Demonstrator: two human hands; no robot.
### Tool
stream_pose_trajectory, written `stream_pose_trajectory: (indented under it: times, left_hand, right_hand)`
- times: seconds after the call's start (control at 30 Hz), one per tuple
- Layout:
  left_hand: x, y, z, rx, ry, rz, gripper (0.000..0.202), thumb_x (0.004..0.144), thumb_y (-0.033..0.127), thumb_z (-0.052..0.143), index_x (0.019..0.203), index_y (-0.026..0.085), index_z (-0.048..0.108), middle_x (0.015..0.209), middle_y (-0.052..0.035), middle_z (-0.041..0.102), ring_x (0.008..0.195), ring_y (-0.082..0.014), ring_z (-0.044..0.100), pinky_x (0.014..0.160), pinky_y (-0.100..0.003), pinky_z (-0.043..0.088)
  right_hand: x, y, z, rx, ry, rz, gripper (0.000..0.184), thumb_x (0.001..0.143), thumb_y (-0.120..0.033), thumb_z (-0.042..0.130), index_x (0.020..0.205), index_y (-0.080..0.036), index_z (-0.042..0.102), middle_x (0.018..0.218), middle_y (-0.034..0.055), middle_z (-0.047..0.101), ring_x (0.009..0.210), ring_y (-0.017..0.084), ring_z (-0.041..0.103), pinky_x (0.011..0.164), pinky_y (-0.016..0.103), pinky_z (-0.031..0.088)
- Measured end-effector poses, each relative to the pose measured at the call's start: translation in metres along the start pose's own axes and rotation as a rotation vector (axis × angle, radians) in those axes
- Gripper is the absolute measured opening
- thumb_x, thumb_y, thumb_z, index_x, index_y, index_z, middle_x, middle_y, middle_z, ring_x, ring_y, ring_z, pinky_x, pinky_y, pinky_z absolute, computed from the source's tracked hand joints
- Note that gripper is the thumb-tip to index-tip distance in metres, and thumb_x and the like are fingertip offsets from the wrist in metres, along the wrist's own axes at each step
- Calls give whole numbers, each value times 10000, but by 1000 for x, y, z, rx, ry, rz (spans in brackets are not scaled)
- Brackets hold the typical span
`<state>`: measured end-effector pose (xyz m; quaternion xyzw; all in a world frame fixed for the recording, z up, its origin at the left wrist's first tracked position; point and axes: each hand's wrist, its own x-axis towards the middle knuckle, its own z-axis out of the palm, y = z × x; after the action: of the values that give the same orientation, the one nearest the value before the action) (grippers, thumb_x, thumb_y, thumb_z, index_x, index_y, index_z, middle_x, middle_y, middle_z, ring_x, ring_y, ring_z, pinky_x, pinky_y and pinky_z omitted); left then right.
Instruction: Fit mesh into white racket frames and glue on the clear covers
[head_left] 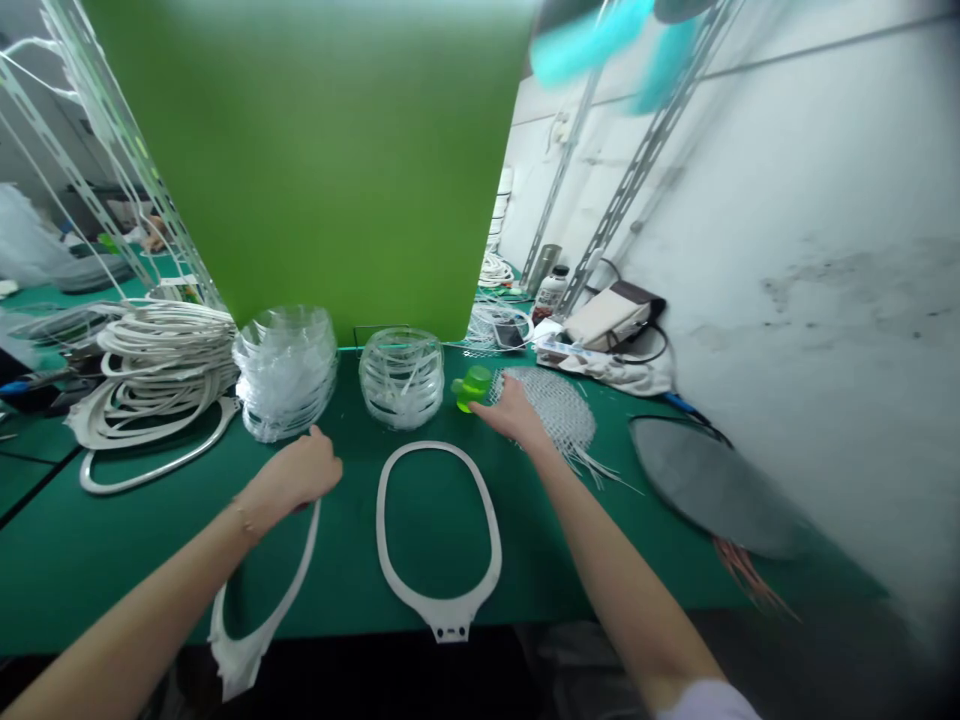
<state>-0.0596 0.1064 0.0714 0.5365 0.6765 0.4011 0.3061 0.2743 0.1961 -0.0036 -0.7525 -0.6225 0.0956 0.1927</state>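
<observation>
My left hand [296, 470] is closed on a white oval racket-like frame [298, 580], which is tilted up off the bench, its wider end toward me. A second white oval frame [382, 530] lies flat in the middle of the green bench. Over on the right, my right hand [516, 412] has its thumb and fingers apart. Its thumb meets the edge of a bright green translucent plastic piece [474, 385], and its fingers are over the rim of a round grey mesh stack [559, 405] with loose strands.
Two stacks of clear plastic rings [289, 385] stand behind the frames. White frames [165, 350] are piled at left. A green panel [315, 180] rises at the back. At right lie a dark mesh disc [712, 480], a bottle [551, 290] and a pale case [607, 318] near the wall.
</observation>
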Motion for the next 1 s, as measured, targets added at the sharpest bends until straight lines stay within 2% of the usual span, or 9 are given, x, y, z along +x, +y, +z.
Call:
stream_pose_trajectory:
  times: [0.17, 0.37, 0.43, 0.53, 0.63, 0.7, 0.8, 0.9, 1.0]
  left_hand:
    - [-5, 6, 43, 296, -191, -135, 789, 825, 438, 712, 1423, -23, 483, 886, -258, 720, 800, -405, 713, 687, -455, 518]
    - [-42, -14, -13, 556, -178, 170, 686, 925, 608, 428, 1478, 206, 488, 1161, -153, 680, 766, -272, 690, 525, -290, 479]
    - [-61, -31, -33, 460, -103, 172, 635, 915, 633, 437, 1390, 237, 580, 1126, -115, 680, 784, -254, 683, 550, -289, 516]
    - [-94, -47, -39, 157, -86, 88, 581, 864, 643, 560, 1279, 249, 663, 1164, -102, 678, 962, -278, 686, 705, -315, 588]
    - [-125, -43, -12, -233, -246, -68, 525, 838, 590, 668, 1260, 278, 680, 1284, -90, 663, 1210, -310, 613, 944, -368, 552]
    - [-138, -35, 17, -532, -414, -203, 572, 821, 598, 697, 1295, 280, 658, 1327, -97, 654, 1286, -320, 568, 1042, -407, 491]
    - [-146, -24, 56, -957, -604, -464, 843, 705, 742, 717, 1370, 241, 582, 1437, -146, 573, 1310, -371, 547, 1062, -470, 466]
    - [-146, -18, 76, -1157, -527, -695, 920, 735, 768, 664, 1443, 218, 462, 1503, -176, 495, 1255, -387, 593, 1008, -499, 503]
    - [-144, -16, 82, -1028, -370, -750, 740, 788, 401, 805, 1415, 223, 455, 1475, -167, 527, 1165, -332, 664, 953, -426, 545]
  right_hand:
    - [-32, 40, -20, -227, -43, 61, 924, 763, -513, 714, 1453, 18, 404, 1279, 296, 612, 1223, 420, 560, 1046, 512, 360]
    - [-46, 47, -27, -360, 12, -57, 582, 824, -449, 660, 1315, -141, 607, 922, 108, 756, 883, 280, 687, 763, 327, 444]
    - [-49, 48, -36, -392, 76, -82, 341, 886, -368, 566, 1100, -148, 715, 899, 120, 752, 853, 265, 682, 702, 308, 417]
    - [-64, 45, -61, -409, 326, -132, 310, 928, -290, 481, 882, -133, 744, 878, 144, 753, 878, 269, 692, 692, 315, 427]
    - [-105, 24, -86, -376, 766, -323, 203, 901, -244, 555, 830, -163, 727, 897, 98, 778, 918, 261, 723, 759, 328, 501]
    - [-146, 0, -91, -345, 863, -497, 108, 880, -220, 613, 836, -194, 707, 929, 57, 788, 918, 247, 739, 802, 344, 540]
    - [-204, -30, -80, -211, 673, -715, 112, 894, -220, 623, 812, -267, 682, 950, -13, 786, 915, 212, 747, 858, 355, 573]
    - [-219, -31, -64, -17, 301, -829, 66, 880, -385, 667, 857, -328, 692, 957, -44, 780, 889, 199, 747, 913, 333, 579]
    - [-174, -7, -58, 31, 30, -390, 218, 884, -522, 634, 924, -319, 703, 978, 4, 775, 906, 220, 730, 841, 310, 585]
